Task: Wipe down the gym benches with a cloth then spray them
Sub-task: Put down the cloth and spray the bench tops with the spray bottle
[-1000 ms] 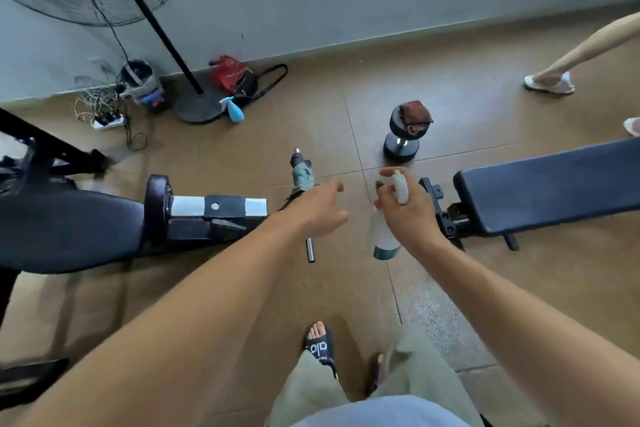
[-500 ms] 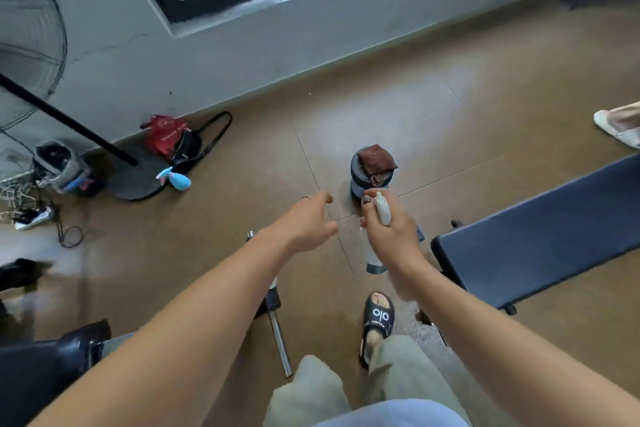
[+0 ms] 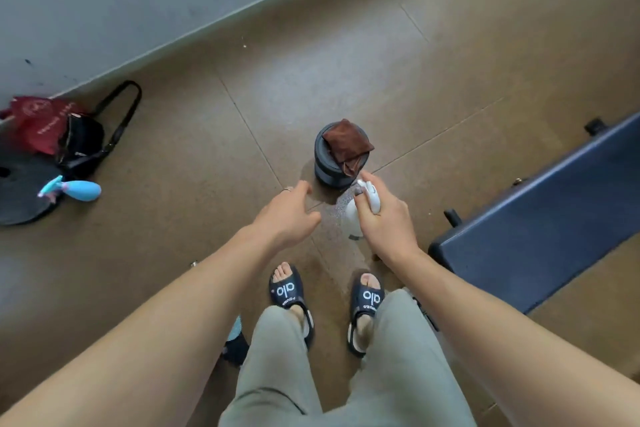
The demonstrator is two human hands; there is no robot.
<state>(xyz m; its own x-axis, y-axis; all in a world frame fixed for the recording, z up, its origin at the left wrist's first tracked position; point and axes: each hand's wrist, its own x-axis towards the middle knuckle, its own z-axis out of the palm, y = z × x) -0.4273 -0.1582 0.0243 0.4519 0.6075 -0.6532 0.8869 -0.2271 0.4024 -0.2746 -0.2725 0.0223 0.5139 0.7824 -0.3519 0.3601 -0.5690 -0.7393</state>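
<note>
One spray bottle (image 3: 356, 215) in right hand (image 3: 388, 225), contents unclear.

Soft, even daylight, faint shadows, mild motion blur (wide-angle bending at edges).

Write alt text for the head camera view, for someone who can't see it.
Seen from above, a person's right hand grips a white spray bottle while the open left hand reaches toward a brown cloth draped on a dumbbell. A blue bench stands at right.
</note>
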